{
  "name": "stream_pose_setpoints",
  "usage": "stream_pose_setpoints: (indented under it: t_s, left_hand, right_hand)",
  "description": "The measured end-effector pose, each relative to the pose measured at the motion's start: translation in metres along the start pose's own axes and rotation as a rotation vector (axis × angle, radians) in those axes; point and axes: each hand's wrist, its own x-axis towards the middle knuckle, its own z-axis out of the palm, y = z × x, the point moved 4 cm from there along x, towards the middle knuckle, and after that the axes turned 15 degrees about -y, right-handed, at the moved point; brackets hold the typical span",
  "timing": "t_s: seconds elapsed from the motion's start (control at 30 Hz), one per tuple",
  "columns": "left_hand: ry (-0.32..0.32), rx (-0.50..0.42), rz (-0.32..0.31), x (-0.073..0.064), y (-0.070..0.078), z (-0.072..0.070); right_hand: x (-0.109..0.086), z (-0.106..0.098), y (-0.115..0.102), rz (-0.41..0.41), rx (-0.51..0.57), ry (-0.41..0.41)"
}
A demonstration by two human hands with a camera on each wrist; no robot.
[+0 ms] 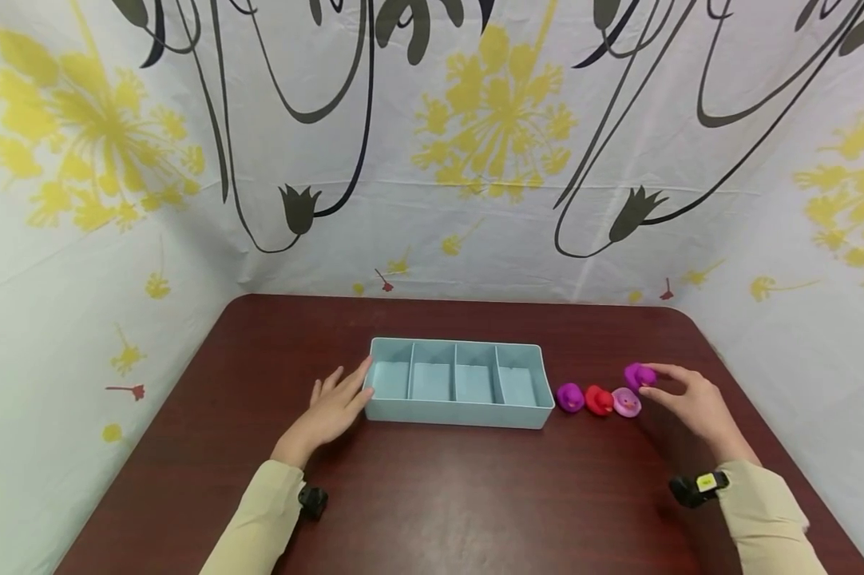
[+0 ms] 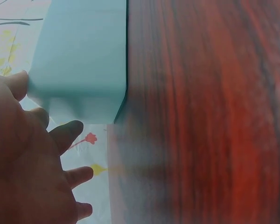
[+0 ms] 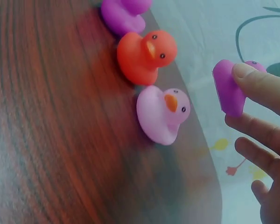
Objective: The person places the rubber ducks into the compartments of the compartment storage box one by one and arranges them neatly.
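Observation:
My right hand (image 1: pixel 694 403) pinches a purple rubber duck (image 1: pixel 640 375) between thumb and fingers. In the right wrist view the held duck (image 3: pixel 231 88) appears raised and tilted, its head partly behind the thumb. Beside it a row of rubber ducks sits on the table: a pink duck (image 1: pixel 627 402), a red duck (image 1: pixel 599 400) and another purple duck (image 1: pixel 570 397). My left hand (image 1: pixel 331 411) rests its fingers, spread and fairly straight, against the left end of a pale blue box (image 1: pixel 461 413) with several compartments. The box's end wall (image 2: pixel 79 105) shows close to those fingertips.
The dark red-brown wooden table (image 1: pixel 432 495) carries the box near its middle and the ducks to the right of it. A white cloth (image 1: pixel 403 216) with yellow and dark plant prints hangs behind and along both sides of the table.

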Motion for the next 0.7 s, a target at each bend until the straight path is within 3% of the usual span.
stream_pose_setpoints:
  t_s: [0.7]
  left_hand:
    - [-0.013, -0.014, -0.017, 0.002, -0.001, 0.000]
  right_hand:
    - [0.017, 0.010, -0.032, -0.037, 0.047, -0.044]
